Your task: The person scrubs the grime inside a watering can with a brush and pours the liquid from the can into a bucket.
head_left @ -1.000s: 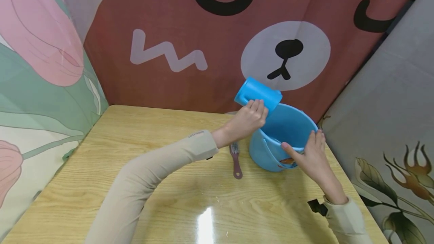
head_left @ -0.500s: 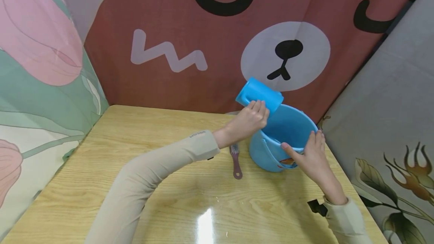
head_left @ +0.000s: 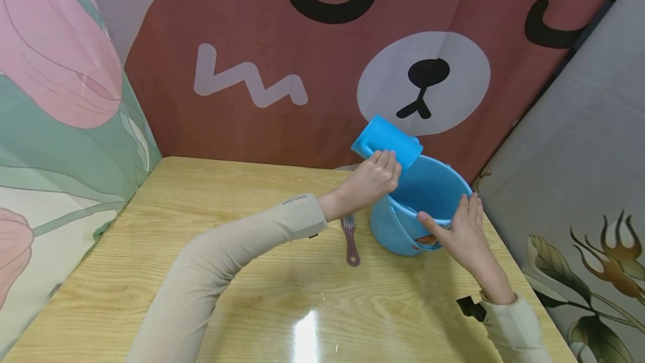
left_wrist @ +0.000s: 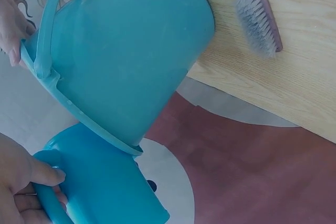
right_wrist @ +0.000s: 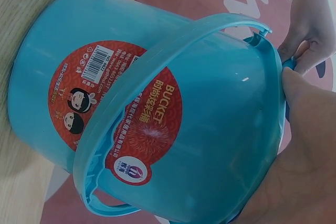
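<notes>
In the head view my left hand (head_left: pixel 377 177) grips the handle of a bright blue plastic jug (head_left: pixel 388 140). The jug lies tilted, its right end over the far left rim of a light blue bucket (head_left: pixel 393 226). In the left wrist view the thumb and fingers wrap the jug's handle (left_wrist: pixel 50 198). My right hand (head_left: pixel 466 237) rests on the bucket's near right rim, thumb and straight fingers spread. Upright on the table, the bucket has its handle (right_wrist: pixel 152 72) folded down over a red label (right_wrist: pixel 152 129). Whether water is in the bucket cannot be told.
A brush with a mauve handle (head_left: pixel 351 246) lies on the wooden table (head_left: pixel 242 301) just left of the bucket. Small wet-looking specks show near the table's front. Printed cloths hang behind and on both sides, the brown bear cloth (head_left: pixel 252 133) close behind the bucket.
The jug and left hand have shifted very slightly right. The right hand and the bucket stay as they were.
</notes>
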### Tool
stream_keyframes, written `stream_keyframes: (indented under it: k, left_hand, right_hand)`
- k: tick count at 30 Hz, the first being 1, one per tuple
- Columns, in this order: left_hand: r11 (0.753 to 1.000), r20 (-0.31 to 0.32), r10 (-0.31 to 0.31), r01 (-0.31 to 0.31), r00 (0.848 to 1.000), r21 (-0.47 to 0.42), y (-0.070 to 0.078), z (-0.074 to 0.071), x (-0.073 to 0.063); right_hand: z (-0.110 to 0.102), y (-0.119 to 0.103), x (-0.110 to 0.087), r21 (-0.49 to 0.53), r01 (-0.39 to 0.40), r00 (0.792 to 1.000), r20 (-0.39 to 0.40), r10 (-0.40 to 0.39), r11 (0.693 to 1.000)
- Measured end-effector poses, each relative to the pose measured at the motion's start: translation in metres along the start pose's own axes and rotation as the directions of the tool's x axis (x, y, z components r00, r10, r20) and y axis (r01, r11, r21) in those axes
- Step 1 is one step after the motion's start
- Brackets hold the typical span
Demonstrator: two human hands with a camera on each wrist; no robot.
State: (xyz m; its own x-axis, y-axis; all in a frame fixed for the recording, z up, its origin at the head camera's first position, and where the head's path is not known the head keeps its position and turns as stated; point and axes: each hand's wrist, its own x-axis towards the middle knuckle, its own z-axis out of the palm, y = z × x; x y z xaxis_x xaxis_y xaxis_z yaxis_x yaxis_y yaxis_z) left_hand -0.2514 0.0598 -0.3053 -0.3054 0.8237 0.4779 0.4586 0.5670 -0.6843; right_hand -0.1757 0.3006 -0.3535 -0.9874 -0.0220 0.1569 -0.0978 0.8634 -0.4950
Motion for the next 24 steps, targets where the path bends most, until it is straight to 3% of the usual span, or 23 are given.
stream_keyframes:
  k: [17, 24]
  left_hand:
    - [1.000, -0.013, 0.002, -0.003, 1.000, -0.023, 0.0008, 0.0019, 0.0010]
    - [1.000, 0.010, -0.001, 0.002, 1.000, -0.030, 0.0007, 0.0012, 0.0022]
  right_hand:
    - [0.0016, 0.0020, -0.0014, 0.015, 0.011, 1.000, -0.018, -0.011, 1.000]
    - [0.0014, 0.0015, -0.0003, 0.014, 0.008, 1.000, -0.015, -0.008, 1.000]
